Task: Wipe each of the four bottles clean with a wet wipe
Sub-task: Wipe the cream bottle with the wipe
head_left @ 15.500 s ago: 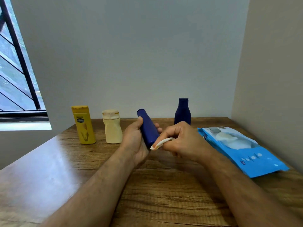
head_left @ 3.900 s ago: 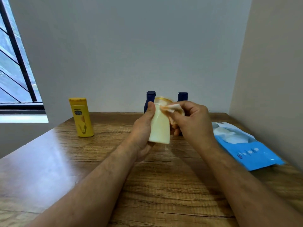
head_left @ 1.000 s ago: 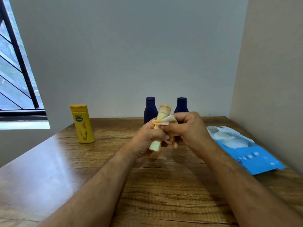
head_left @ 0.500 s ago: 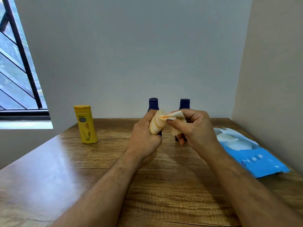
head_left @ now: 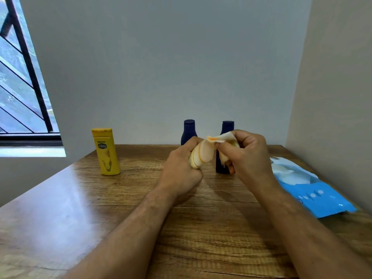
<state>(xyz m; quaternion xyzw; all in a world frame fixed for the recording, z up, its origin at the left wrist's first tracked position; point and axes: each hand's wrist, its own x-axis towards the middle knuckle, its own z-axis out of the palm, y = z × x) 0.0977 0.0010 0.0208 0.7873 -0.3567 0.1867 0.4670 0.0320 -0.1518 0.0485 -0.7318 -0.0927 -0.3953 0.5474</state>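
In the middle of the frame, your left hand (head_left: 181,170) grips the cream bottle (head_left: 200,157), tipped so its end faces you. Your right hand (head_left: 246,156) pinches the wet wipe (head_left: 220,137) just above, likely to rub that end.

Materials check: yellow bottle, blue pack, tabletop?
Yellow bottle: looks like opaque plastic, smooth, slightly glossy, printed label.
Blue pack: seems thin plastic film; shiny, creased, crinkled edge.
Table: wood-grain surface with a sheen reflecting window light; solid wood or laminate, can't tell.
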